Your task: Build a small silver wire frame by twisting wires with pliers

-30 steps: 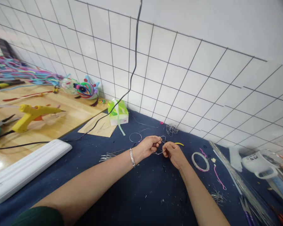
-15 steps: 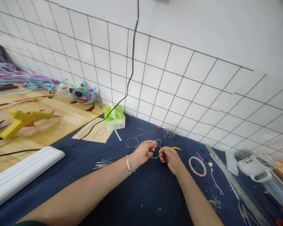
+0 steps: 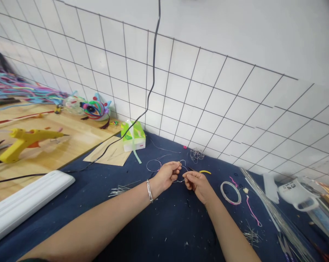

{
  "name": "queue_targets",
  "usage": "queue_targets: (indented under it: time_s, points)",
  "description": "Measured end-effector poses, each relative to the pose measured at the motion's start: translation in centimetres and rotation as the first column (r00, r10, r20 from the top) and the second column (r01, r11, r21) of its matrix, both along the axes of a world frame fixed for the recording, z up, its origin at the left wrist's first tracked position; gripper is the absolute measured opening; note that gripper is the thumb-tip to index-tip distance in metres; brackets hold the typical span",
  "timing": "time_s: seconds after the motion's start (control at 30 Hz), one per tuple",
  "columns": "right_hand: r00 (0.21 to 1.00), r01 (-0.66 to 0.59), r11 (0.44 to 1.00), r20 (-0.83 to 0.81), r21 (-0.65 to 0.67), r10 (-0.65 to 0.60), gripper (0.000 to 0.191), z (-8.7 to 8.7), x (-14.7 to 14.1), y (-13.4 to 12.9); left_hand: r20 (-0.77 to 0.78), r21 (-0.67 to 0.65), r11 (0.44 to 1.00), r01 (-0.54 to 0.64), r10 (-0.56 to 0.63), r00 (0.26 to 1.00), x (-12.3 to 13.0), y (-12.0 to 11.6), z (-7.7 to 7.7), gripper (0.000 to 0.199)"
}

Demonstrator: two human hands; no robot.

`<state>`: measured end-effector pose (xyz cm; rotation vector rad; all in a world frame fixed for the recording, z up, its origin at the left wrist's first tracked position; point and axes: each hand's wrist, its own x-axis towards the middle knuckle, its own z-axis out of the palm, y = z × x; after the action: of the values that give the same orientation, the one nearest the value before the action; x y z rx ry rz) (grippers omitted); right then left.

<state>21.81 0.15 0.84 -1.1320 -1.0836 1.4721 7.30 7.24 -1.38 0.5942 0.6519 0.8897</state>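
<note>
A dark blue worktop (image 3: 159, 229) is being backed by a white tiled wall along its far edge. Along its left edge, a wooden board (image 3: 82, 134) is being seen, with a yellow glue gun (image 3: 27, 140) being carried on it. Near that left edge, in front of the board, space is being taken by a long white case (image 3: 30, 207). The right edge is being lined by a bundle of straight wires (image 3: 276, 211).

The left hand (image 3: 168, 175) is being held over the middle of the worktop, its fingers being curled and its thumb and fingertips being pressed together on a bent wire (image 3: 180, 181). By the right hand (image 3: 198, 183), just beside it, the same wire is being pinched between thumb and fingers. The wire is being kept between the two hands, its curves being shown above the left fingertips and below them, toward the right fingertips; its clearance from the worktop cannot be told.

Near the far edge, a green-and-white tissue pack (image 3: 139, 135) is being seen, and nearer the right edge, a tape roll (image 3: 222, 191).
</note>
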Motion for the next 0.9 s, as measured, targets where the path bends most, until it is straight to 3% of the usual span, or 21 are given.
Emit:
queue_targets:
  time_s: [0.43, 0.7, 0.9]
  points:
    - [0.999, 0.047, 0.999, -0.018, -0.019, -0.048, 0.021, -0.1, 0.2, 0.2, 0.019, 0.021, 0.998, 0.065, -0.065, 0.998, -0.4, 0.2, 0.3, 0.014]
    - [0.989, 0.144, 0.990, 0.046, -0.011, -0.143, 0.030, -0.9, 0.2, 0.6, 0.005, 0.017, 0.980, 0.197, -0.198, 0.980, 0.0, -0.7, 0.3, 0.017]
    - [0.976, 0.197, 0.979, 0.081, 0.046, -0.200, 0.034, -1.1, 0.1, 0.6, 0.006, 0.029, 0.983, 0.179, -0.179, 0.984, 0.1, -0.9, 0.2, 0.016]
